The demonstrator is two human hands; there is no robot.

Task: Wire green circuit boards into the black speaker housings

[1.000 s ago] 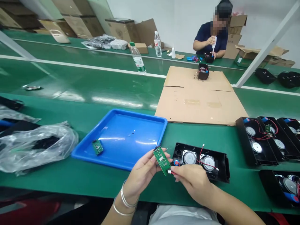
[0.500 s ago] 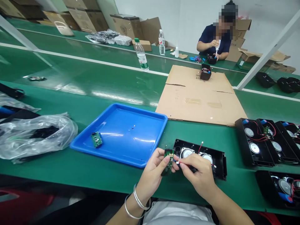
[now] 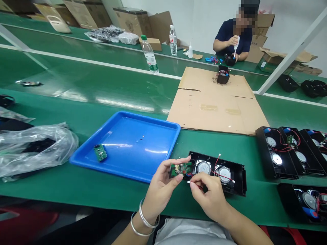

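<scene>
My left hand (image 3: 163, 180) grips a small green circuit board (image 3: 181, 169) by its edges, between thumb and fingers. Just to its right, my right hand (image 3: 208, 192) pinches a thin wire with a white connector (image 3: 189, 182) at its tip, close to the board but apart from it. Behind both hands lies a black speaker housing (image 3: 240, 178) with two round silver speakers (image 3: 203, 167). Red and black wires with white plugs rise from it.
A blue tray (image 3: 127, 119) at the left holds another circuit board (image 3: 100, 152). Plastic bags (image 3: 61, 146) lie further left, more black housings (image 3: 278, 153) at the right. Cardboard (image 3: 219, 112) lies ahead; across the table a person (image 3: 224, 37) holds a white bottle.
My left hand has turned the board from upright to lying sideways. My right hand has moved slightly left and down with the connector. The view has shifted a little.
</scene>
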